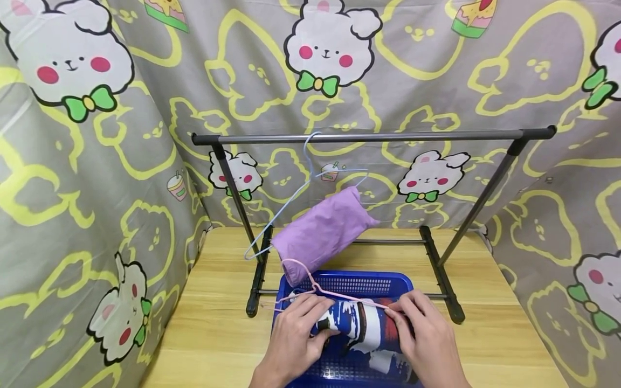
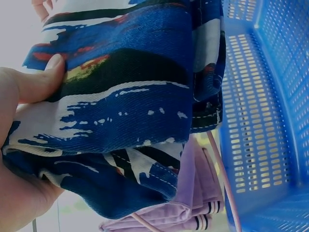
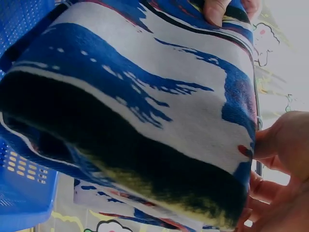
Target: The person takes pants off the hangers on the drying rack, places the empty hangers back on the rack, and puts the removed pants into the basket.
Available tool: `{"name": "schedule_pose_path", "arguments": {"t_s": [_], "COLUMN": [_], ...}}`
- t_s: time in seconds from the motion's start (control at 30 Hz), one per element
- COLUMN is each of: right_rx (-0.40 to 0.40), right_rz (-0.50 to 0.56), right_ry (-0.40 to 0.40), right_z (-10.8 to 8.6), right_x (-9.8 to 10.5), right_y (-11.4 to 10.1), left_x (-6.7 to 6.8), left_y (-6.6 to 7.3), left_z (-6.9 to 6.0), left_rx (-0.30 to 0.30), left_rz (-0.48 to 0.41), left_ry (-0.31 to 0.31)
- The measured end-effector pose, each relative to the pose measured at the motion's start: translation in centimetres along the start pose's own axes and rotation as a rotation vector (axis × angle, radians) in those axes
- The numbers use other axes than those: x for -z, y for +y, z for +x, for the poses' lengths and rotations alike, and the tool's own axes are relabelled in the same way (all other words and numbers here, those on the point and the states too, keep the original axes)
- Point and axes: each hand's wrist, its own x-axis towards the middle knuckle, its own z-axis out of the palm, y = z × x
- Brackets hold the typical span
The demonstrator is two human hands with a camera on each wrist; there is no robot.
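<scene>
A blue, white, black and red patterned garment [image 1: 371, 326] is draped over the bar of a pink hanger [image 1: 335, 294], above a blue basket [image 1: 405, 280]. My left hand [image 1: 293, 337] pinches the garment at its left side; in the left wrist view the thumb lies on top of the cloth [image 2: 125, 111]. At the other end my right hand [image 1: 429, 334] pinches the cloth's edge beside the hanger's bar. The right wrist view shows the right fingers at the edge of the fabric [image 3: 145, 96]. Part of the hanger is hidden by the left hand and garment.
A dark metal rack [image 1: 412, 136] stands on the wooden table [image 1: 504, 345]. From its rail hangs a light blue hanger [image 1: 286, 205] with a folded purple garment [image 1: 325, 229], close above the basket's far rim. Patterned curtains [image 1: 262, 70] enclose the back and sides.
</scene>
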Motion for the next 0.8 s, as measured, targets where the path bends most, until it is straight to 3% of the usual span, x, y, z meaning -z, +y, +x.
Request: {"name": "schedule_pose_path", "arguments": {"t_s": [0.3, 0.8], "right_rx": [-0.020, -0.100], "right_rz": [-0.003, 0.063], "right_ry": [-0.035, 0.050], "right_z": [0.3, -0.3], "right_x": [0.1, 1.5], "right_y": [0.5, 3.7], "left_x": [0.2, 0.8], "left_y": [0.0, -0.2], "left_z": [0.1, -0.9], "left_rx": [-0.002, 0.020], "left_rz": [0.009, -0.028], "left_ry": [-0.022, -0.028]}}
